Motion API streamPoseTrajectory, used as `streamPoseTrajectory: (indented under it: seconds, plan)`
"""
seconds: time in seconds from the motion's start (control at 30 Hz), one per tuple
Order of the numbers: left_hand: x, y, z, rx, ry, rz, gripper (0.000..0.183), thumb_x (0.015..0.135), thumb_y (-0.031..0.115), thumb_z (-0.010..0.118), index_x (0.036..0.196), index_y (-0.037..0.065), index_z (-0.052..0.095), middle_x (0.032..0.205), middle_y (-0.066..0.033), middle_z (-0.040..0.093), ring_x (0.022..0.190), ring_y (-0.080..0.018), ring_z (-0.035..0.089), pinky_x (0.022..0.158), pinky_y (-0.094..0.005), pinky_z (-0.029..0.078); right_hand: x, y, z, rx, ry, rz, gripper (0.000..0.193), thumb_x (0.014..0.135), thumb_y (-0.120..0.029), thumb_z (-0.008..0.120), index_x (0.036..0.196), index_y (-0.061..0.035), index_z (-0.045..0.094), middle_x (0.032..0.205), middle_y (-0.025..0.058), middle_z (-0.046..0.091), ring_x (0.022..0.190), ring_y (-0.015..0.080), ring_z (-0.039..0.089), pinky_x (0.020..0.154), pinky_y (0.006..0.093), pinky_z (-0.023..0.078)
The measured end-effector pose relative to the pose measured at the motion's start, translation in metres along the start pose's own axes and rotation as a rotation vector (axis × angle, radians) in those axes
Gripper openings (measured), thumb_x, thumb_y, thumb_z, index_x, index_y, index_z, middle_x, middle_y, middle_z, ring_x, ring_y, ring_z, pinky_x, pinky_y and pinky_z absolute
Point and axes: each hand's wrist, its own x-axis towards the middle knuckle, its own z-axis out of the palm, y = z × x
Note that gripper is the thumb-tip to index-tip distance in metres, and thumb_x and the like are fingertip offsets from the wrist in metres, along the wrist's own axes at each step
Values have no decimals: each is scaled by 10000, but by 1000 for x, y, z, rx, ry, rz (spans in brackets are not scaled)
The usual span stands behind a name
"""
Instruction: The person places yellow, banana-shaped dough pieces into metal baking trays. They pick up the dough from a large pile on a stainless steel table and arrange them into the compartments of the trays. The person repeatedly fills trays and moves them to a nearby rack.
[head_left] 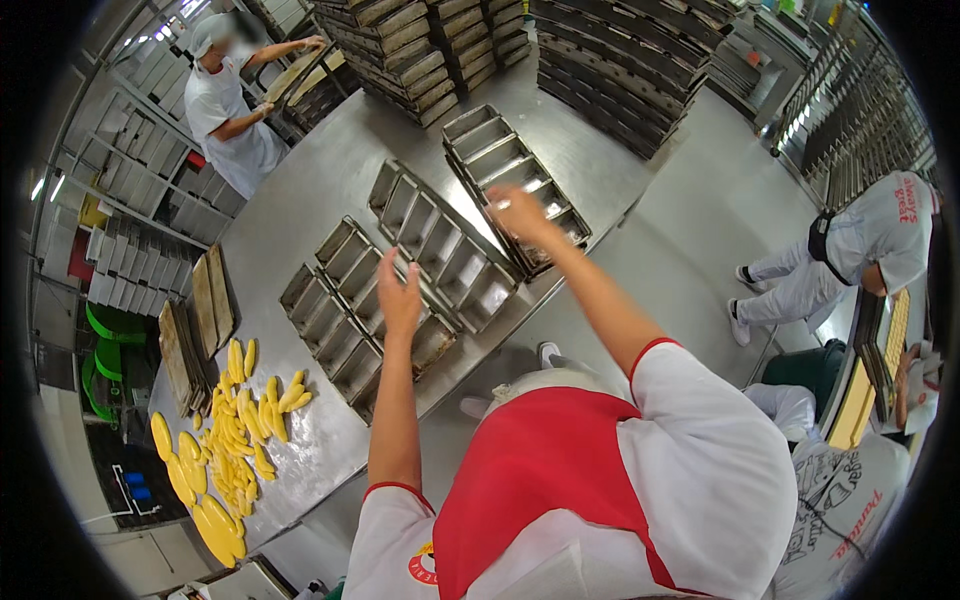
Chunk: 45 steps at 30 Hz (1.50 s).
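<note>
Sets of joined metal loaf pans lie side by side on the steel table in front of me. My left hand [400,297] is over a middle pan set [348,262], fingers stretched and thumb apart, holding nothing I can see. To its left lies another pan set [322,322], and to its right a longer pan set [448,243]. My right hand [522,214], smeared by motion, is over the rightmost pan set [490,150], which seems to sit on another. Whether it touches a rim I cannot tell. The pans look hollow, with worn brown edges.
Yellow, dough-like pieces [238,435] lie on the table's left part beside dark flat trays [180,355]. Tall pan stacks [400,60] stand at the far side. A person [225,110] handles a tray at far left; another person [840,250] stands at right. The table edge [590,245] runs diagonally.
</note>
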Motion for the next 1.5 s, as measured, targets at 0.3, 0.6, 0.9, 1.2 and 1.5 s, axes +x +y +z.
streamPoseTrajectory:
  seconds: [0.3, 0.6, 0.9, 1.2, 1.5]
  plan:
    - [-44, -14, 124, 60, -455, 24, 500, 940, 307, 643, 1340, 22, 549, 1367, -231, 552, 1295, -400, 505, 1087, -443, 405, 53, 170, -63, -310, -29, 300, 407, 859, -131, 561, 1241, -5, 621, 1201, 290, 644, 1160, 418, 610, 984, 479, 487]
    - [-62, -46, 103, -38, -412, -131, 468, 968, 300, 613, 1324, 1, 563, 1282, -227, 610, 1182, -353, 600, 989, -424, 473, 69, 83, -66, -392, -24, 135, 308, 820, -57, 530, 1087, 12, 667, 1013, 299, 682, 978, 472, 657, 875, 530, 523]
    - [-57, -35, 99, -273, -176, -346, 433, 1018, 246, 546, 1392, 31, 510, 1272, -161, 619, 1153, -268, 607, 1001, -374, 459, 32, 75, -24, -342, -99, -4, 385, 901, -170, 586, 1247, -4, 613, 1051, 258, 691, 1016, 430, 655, 919, 526, 502]
    - [2, 45, 136, -275, 6, -180, 393, 1006, 176, 558, 1363, 17, 521, 1276, -142, 554, 1134, -248, 574, 987, -378, 453, 99, 27, -230, -317, 81, -452, 371, 937, -240, 681, 1257, -54, 658, 1287, 185, 634, 1225, 364, 579, 1077, 431, 451]
    - [87, 145, 253, -476, -50, -130, 404, 1059, 260, 497, 1378, 13, 512, 1345, -122, 550, 1211, -239, 560, 1030, -367, 428, 201, 7, -585, -783, 328, -273, 501, 916, -453, 660, 1069, 22, 699, 930, 212, 710, 891, 344, 696, 787, 421, 540]
